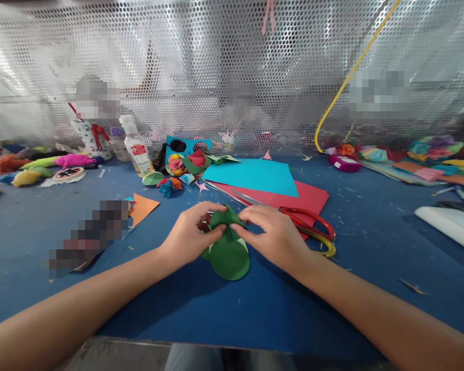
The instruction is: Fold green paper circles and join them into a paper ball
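A round piece of green paper (228,255) is pinched between both hands over the blue table (255,309), its top edge folded or rolled up. My left hand (191,234) grips the paper's upper left part with thumb and fingers. My right hand (272,232) grips the upper right part. Red-handled scissors (307,224) lie just behind my right hand, partly on a red sheet (313,196) that lies under a cyan sheet (255,176).
A glue bottle (136,147), a patterned cup (88,136) and small paper flowers (170,185) stand at the back left. An orange scrap (144,207) lies left of my hands. Coloured paper piles (421,165) sit at the back right, under a yellow cable (348,77). A perforated metal screen (216,62) closes the back.
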A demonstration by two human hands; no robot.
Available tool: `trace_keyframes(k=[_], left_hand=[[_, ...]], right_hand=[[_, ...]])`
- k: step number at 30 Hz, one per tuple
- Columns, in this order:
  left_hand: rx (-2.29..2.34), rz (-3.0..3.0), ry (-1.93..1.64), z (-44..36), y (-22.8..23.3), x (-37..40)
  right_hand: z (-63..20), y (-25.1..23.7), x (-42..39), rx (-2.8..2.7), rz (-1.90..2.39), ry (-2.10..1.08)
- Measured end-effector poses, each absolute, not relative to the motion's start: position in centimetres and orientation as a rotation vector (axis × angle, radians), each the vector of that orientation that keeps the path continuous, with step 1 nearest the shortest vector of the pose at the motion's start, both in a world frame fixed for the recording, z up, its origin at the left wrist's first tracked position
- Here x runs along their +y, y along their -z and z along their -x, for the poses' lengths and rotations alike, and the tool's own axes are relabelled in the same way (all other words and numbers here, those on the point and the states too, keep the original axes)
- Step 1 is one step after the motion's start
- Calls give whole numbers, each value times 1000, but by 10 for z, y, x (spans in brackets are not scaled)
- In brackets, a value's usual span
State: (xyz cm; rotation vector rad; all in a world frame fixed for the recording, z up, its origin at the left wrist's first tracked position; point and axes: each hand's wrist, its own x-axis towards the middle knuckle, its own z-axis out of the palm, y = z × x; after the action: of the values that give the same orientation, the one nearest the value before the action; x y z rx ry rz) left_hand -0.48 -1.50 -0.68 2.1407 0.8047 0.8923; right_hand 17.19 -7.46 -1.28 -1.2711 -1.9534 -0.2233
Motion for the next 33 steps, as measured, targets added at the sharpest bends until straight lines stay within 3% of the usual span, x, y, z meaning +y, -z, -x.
trace_keyframes(k=[6,17,33], left_hand=[[737,-2229,-930,6,7,-15],[633,-2390,-963,5,1,-19],[691,-2408,-852,7,0,-20]], right_hand=[[-168,12,-77,-2013,1180,281],[-165,16,-76,-1926,1138,52],[-167,11,-79,-1932,1147,246]])
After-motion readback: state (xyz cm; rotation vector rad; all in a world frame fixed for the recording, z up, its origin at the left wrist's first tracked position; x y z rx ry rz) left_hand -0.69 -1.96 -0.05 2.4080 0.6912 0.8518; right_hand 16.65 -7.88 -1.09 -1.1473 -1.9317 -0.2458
